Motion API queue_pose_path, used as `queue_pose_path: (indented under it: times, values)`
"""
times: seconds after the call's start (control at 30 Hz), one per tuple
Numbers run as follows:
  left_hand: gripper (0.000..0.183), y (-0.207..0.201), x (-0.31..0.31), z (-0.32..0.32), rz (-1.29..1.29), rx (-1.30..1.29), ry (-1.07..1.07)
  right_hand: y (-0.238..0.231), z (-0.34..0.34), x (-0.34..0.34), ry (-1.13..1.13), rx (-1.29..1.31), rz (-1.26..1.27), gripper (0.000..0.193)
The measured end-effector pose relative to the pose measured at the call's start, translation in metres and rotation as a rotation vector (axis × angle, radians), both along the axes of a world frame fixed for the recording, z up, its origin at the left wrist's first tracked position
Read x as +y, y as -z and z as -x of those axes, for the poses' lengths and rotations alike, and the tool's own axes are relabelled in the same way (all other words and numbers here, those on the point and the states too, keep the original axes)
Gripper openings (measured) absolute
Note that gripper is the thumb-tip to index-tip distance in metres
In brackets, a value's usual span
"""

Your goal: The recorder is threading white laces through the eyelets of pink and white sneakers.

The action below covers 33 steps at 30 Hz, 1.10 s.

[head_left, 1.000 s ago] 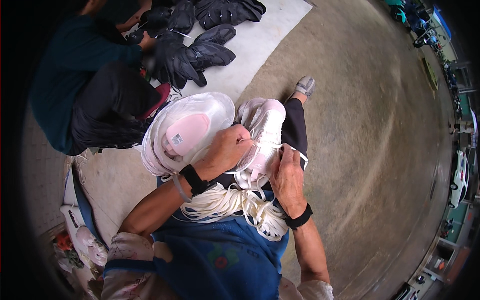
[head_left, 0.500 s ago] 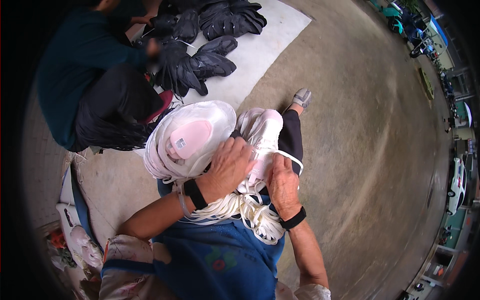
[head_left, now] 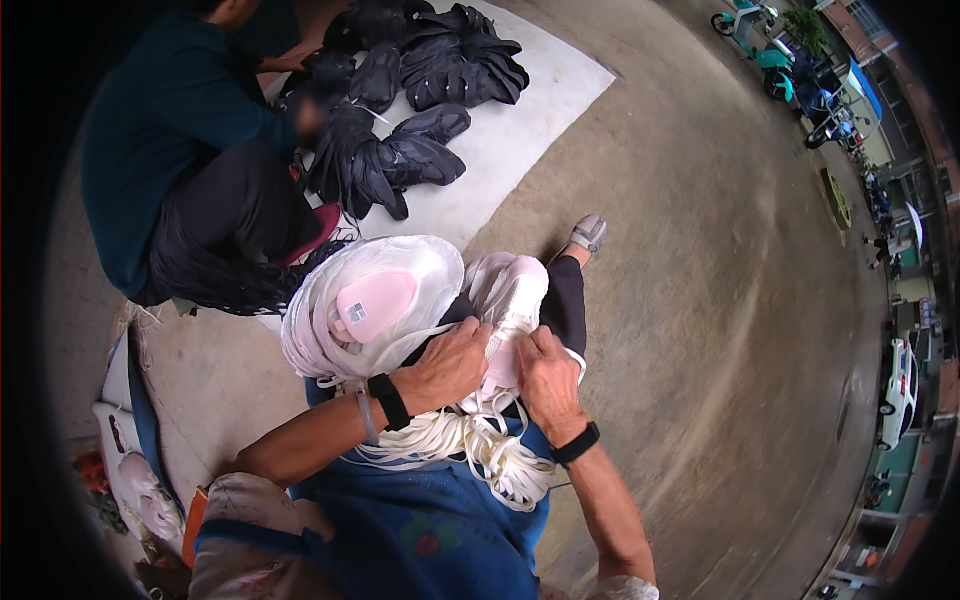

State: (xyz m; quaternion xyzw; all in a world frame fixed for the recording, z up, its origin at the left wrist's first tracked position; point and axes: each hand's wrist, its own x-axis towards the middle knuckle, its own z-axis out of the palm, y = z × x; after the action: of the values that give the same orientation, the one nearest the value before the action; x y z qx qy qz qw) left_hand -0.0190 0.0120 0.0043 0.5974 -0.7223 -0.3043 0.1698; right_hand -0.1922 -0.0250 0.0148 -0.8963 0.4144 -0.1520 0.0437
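A white and pink shoe upper [head_left: 520, 300] rests on my lap, its toe pointing away from me. My left hand [head_left: 452, 366] is closed at its left eyelet edge, fingers pinched on a white shoelace whose strand runs off to the left. On the opposite edge my right hand [head_left: 550, 380] is closed too, thumb and fingertips pinching a lace that loops out past the knuckles. The fingertips partly hide the eyelets. Below both hands a bundle of cream shoelaces [head_left: 500, 462] lies across my blue apron [head_left: 390, 520]. Left of the upper sits a nested stack of white and pink uppers [head_left: 425, 268].
A person in a dark green top [head_left: 160, 130] crouches at the upper left. Several black shoe uppers [head_left: 425, 155] lie on a white sheet [head_left: 545, 110]. Concrete floor [head_left: 720, 330] stretches to the right, with a parked white car [head_left: 898, 395] and scooters [head_left: 775, 75] beyond.
My left hand has gone from spread fingers over the upper to a pinch at its edge, with a lace now stretched leftward. The right hand has moved inward, drawing in its lace loop.
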Motion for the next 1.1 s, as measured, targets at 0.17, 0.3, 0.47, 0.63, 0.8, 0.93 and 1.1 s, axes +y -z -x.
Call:
queue_pose_path:
  times: [0.17,0.3,0.47,0.63,0.8,0.93,1.1]
  values:
    - [0.042,0.040,-0.004,-0.014,0.354,-0.061,0.252,-0.023,-0.009,0.023,-0.009,-0.562,-0.516,0.013]
    - [0.031,0.013,-0.007,-0.004,0.090,0.169,-0.046,0.012,-0.017,0.019,0.175,-0.402,-0.386,0.012]
    - [0.022,0.022,0.002,-0.012,0.119,0.284,-0.112,0.022,-0.029,0.021,0.160,-0.262,-0.324,0.021]
    - [0.026,0.015,-0.006,-0.011,0.129,0.311,-0.072,0.017,-0.034,0.016,0.216,-0.096,-0.315,0.018]
    - [0.026,0.003,-0.008,-0.011,0.184,0.303,-0.050,0.021,-0.035,0.002,0.160,-0.060,-0.403,0.023]
    - [0.023,-0.014,-0.010,-0.009,0.214,0.271,-0.007,0.028,-0.028,-0.001,0.127,-0.076,-0.351,0.023]
    - [0.022,-0.010,-0.006,-0.016,0.218,0.262,0.007,0.020,-0.021,0.008,0.038,-0.160,-0.384,0.024]
